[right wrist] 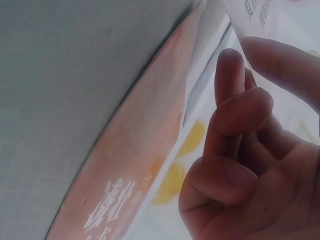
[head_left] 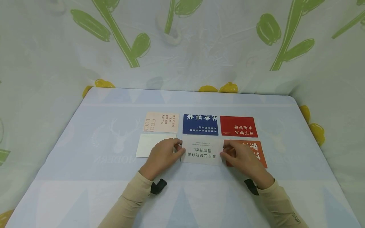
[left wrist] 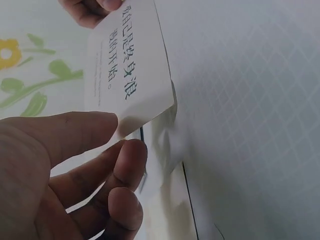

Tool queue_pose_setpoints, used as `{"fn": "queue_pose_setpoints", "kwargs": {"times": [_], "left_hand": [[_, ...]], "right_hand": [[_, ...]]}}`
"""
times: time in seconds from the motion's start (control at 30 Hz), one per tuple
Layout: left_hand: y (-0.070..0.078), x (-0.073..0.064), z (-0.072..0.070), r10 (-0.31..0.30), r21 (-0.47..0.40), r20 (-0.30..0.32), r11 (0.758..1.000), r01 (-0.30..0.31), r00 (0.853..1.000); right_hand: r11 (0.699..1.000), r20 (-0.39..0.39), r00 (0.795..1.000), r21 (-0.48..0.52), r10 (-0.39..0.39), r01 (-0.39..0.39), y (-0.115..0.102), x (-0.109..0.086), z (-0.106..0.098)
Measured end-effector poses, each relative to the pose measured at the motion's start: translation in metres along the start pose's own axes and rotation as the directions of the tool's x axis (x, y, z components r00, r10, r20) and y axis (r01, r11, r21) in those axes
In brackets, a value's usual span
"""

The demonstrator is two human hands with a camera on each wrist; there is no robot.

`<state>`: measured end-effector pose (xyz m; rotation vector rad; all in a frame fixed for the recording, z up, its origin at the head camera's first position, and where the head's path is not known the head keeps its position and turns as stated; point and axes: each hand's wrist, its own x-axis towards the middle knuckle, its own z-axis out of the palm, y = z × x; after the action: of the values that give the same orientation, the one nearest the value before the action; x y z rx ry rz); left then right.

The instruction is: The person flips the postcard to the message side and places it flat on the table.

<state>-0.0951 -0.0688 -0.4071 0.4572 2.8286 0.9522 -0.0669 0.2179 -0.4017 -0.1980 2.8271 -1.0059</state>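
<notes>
Between my two hands is a white card (head_left: 202, 150) with dark printed characters, raised a little off the table in the wrist views. My left hand (head_left: 163, 155) pinches its left edge between thumb and fingers. At the opposite edge, my right hand (head_left: 242, 158) pinches it the same way. Below the left hand lies a pale blank-looking card (head_left: 144, 142), partly covered by that hand. An orange-red card (head_left: 259, 154) with white lettering lies beneath the right hand, partly hidden. Directly behind the held card is a blue card (head_left: 200, 124) with white characters.
In the back row, a cream card (head_left: 162, 122) lies left of the blue one and a red card (head_left: 238, 126) right of it. They rest on a light blue patterned tablecloth (head_left: 85, 171). A leaf-print curtain (head_left: 199, 57) hangs behind the table.
</notes>
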Motion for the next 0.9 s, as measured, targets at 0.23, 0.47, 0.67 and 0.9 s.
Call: {"fn": "queue_pose_setpoints", "kwargs": {"times": [0.23,0.47,0.67,0.9], "left_hand": [[-0.0001,-0.002,-0.0014,-0.038,-0.055,0.042,0.998,0.041,0.998],[-0.0019,-0.0032,0.0003,-0.07,-0.129,0.101,0.988,0.082,0.992],[-0.0034,-0.0043,0.001,-0.08,-0.175,0.135,0.979,0.103,0.988],[-0.0032,-0.0032,0.0,-0.079,-0.183,0.144,0.978,0.104,0.987]], "right_hand": [[1.0,0.003,1.0,0.0,0.003,-0.003,0.0018,-0.0004,0.0007],[1.0,0.013,1.0,0.011,-0.012,0.012,0.0027,-0.0006,-0.0001],[0.999,0.032,0.999,0.042,0.001,-0.002,0.0034,-0.0021,-0.0004],[0.995,0.047,0.998,0.083,0.044,-0.048,0.001,-0.0018,-0.0024]]}}
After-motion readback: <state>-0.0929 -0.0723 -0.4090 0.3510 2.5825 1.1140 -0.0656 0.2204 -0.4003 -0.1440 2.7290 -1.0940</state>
